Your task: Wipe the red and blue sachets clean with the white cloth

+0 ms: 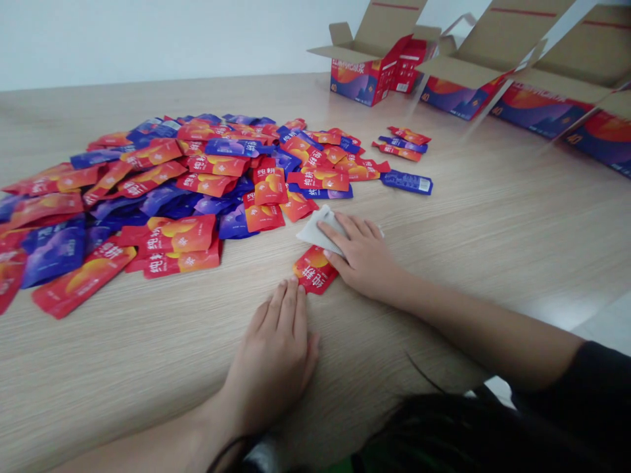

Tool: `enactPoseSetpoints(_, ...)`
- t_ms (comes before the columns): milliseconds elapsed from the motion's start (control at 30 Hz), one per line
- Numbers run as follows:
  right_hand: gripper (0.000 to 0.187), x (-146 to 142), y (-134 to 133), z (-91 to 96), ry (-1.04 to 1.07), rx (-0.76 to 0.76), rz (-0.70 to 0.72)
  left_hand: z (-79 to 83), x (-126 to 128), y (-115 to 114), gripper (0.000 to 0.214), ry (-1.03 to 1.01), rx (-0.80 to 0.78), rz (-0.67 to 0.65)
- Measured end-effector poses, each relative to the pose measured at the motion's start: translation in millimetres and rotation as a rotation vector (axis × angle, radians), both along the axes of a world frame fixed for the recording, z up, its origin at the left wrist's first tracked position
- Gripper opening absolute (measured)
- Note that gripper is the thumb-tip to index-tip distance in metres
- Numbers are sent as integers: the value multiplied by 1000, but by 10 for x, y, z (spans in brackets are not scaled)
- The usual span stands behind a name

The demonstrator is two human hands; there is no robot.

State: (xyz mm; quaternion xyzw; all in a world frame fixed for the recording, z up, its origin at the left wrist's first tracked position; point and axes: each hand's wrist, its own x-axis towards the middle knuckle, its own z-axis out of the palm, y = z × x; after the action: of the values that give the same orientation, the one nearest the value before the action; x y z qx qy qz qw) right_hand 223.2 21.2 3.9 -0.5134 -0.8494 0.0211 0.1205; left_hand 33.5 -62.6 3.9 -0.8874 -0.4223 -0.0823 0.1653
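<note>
A red-and-orange pouch (314,272) lies flat on the wooden table in front of me. My right hand (362,259) holds a folded white cloth (315,226), pressing it over the pouch's far end. The near end of the pouch touches the fingertips of my left hand (276,335). That hand rests flat on the table, fingers stretched out and side by side, with nothing in it. Beyond both hands spreads a large heap of red-and-orange and blue pouches (217,164).
Along the back right stand several open printed cartons (355,82) with their flaps raised. Between them and the heap lie a few red and blue pouches (404,143), plus a single blue pouch (407,182) showing a barcode. A pale wall (162,39) closes off the table's far side.
</note>
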Motion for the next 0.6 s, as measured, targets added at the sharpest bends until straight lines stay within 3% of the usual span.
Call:
enactPoseSetpoints(67, 53, -11, -17, -6, -5, 13, 21, -3, -1, -1, 49, 2, -5, 5)
enactPoseSetpoints(200, 54, -50, -90, -2, -19, 11, 256, -1, -2, -1, 49, -1, -12, 5)
enactPoseSetpoints(367, 53, -4, -23, 4, -5, -6, 1, -6, -9, 4, 50, 4, 10, -4)
enactPoseSetpoints(433, 54, -20, -48, -1, -12, 7, 45, -5, -11, 4, 50, 10, 11, -4)
enactPoseSetpoints(533, 54, -47, -100, -7, -20, 17, 238, 2, -9, 4, 49, 14, 13, 5)
enactPoseSetpoints(600, 54, -31, -84, -7, -22, 2, 225, 4, -8, 5, 49, 14, 12, 5)
